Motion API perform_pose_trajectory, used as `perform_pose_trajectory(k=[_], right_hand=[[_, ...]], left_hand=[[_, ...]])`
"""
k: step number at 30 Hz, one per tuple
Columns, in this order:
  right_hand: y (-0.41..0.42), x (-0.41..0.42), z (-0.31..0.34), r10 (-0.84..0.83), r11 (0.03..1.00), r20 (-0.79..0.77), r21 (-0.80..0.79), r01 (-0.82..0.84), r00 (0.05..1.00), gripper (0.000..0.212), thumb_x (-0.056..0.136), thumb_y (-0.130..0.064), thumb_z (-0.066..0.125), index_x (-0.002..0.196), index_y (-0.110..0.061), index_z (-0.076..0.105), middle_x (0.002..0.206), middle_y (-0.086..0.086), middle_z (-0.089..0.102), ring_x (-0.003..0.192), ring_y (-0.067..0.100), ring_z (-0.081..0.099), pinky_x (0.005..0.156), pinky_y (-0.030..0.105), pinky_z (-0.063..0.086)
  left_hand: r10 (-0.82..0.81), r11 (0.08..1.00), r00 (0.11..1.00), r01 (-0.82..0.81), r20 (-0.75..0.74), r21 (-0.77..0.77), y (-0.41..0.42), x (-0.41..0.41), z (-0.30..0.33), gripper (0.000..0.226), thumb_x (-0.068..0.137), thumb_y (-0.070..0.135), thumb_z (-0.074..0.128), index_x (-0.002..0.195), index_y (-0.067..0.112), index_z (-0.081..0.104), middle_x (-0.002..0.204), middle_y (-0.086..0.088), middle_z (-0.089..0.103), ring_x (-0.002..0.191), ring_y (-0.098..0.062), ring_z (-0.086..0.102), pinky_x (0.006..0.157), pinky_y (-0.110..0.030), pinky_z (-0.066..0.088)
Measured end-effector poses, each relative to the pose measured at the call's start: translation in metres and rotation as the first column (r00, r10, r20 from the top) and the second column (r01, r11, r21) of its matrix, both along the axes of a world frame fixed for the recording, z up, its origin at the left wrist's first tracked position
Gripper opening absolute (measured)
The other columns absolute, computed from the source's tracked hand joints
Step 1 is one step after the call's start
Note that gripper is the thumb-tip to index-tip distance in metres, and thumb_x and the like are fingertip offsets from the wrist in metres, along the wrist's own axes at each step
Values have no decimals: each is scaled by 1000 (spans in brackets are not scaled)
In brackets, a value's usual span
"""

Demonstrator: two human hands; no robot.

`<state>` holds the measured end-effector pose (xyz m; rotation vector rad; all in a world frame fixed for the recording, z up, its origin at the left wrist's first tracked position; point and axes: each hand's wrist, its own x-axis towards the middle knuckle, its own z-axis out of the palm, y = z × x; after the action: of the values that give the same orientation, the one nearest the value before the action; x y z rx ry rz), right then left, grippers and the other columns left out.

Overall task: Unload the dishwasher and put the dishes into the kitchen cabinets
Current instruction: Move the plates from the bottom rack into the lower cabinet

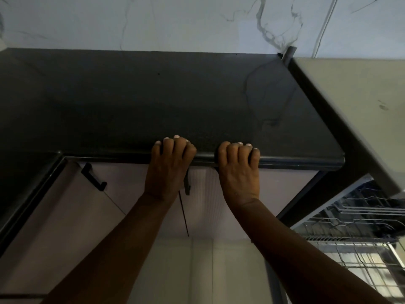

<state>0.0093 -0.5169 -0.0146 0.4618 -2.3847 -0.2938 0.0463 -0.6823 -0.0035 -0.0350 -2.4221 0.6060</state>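
Gripping countertop edge [203, 159], left hand [168, 167], right hand [238, 170] fingers curled; dishwasher rack [355, 238] seemingly empty

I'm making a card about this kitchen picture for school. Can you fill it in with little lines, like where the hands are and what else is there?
left hand: fingers curled over the front edge of the counter
right hand: holds the same edge, beside the left hand
counter: dark, nothing on the part in view
cupboard doors: below the counter, shut, with dark handles
dishwasher: at the right, open, wire racks showing
dishes: none clearly visible
wall: white marble look
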Motion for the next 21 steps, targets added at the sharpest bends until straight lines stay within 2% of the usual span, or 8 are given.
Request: perform_pose_trajectory(k=[5,8,10,12,13,15,19,21], right_hand=[[10,5,25,116,993,170,-3,-117,979,70,70,-37,79,123,-7,43,109,13,50,100,33,48,93,47,39],[24,16,56,202,979,316,-54,-195,927,71,70,-44,77,124,-13,44,116,9,47,107,29,46,97,43,40],[37,28,74,225,974,439,-112,-196,870,70,74,-45,75,128,-16,43,124,7,45,116,27,45,106,46,35],[62,51,89,215,975,496,-152,-160,842,64,79,-41,69,131,-17,42,131,9,42,123,29,42,112,52,23],[76,64,94,213,974,481,-169,-148,851,56,82,-36,66,130,-17,44,132,10,41,123,30,41,111,53,23],[107,90,99,249,965,433,-186,-185,866,40,85,-24,61,122,-16,50,127,9,44,117,29,43,105,47,30],[206,162,105,315,944,489,-69,-324,814,33,84,-11,56,117,-14,50,114,11,51,104,29,47,93,42,35],[257,193,104,297,949,517,-65,-309,803,32,84,-11,54,116,-14,50,113,11,51,103,30,48,91,42,35]], left_hand=[[72,986,986,-94,150,141,23,7,31,40,77,21,69,110,16,46,109,-9,53,96,-29,52,81,-41,46],[19,953,932,-126,362,275,26,18,63,54,79,22,70,126,16,43,127,-10,47,111,-31,47,88,-42,44],[-28,933,883,-145,468,329,30,34,84,54,85,24,65,132,13,40,130,-11,44,112,-29,47,89,-40,47],[-43,915,925,-116,376,388,51,66,97,39,88,24,61,122,9,48,120,-14,48,96,-25,53,78,-38,51],[-34,917,950,-94,310,387,65,84,96,29,89,21,59,113,7,52,114,-16,51,86,-25,55,70,-36,52],[-36,933,960,-67,278,353,92,120,82,16,90,14,59,103,4,56,103,-19,55,72,-25,55,60,-34,51],[-49,950,890,-98,454,296,176,193,77,22,68,1,75,82,6,60,85,-16,58,63,-29,56,50,-34,46],[-34,945,860,-139,509,297,221,218,92,19,70,3,74,84,7,60,87,-15,58,69,-31,58,55,-36,46]])
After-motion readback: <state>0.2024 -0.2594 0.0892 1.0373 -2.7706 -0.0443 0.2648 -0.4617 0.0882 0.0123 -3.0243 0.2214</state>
